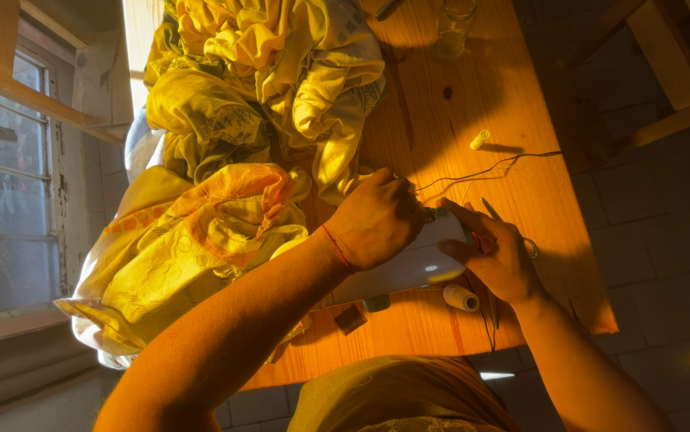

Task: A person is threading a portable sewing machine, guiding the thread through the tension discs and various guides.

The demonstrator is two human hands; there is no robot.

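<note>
- Where sun falls across the wooden table, seen from above: a small white sewing machine near the table's front edge, between two bare hands.
- Left hand: resting on top of the machine's far end, fingers curled down and close together over it, touching the casing; a thin red thread around the wrist.
- Right hand: cupped against the machine's right end, fingers bent narrowly around the corner, thumb pressed to the white side; whether anything small sits pinched between fingertips, cannot tell.
- Ring on a finger of the right hand.
- Just beside the right hand, toward the table's front edge: a white spool of thread, lying on its side, close to the machine's base.
- Farther back on the bare wood, well apart from the hands: a small yellow bobbin, with a dark thread trailing across the table toward the machine.
- Left of the machine: a heaped pile of yellow and orange patterned fabric, spilling over the table's left edge, touching the machine's side beneath the left forearm.
- At the far end of the table: a clear glass jar, upright.
- Beyond the fabric on the left: a window with a wooden frame.
- Below the table: grey tiled floor.
</note>
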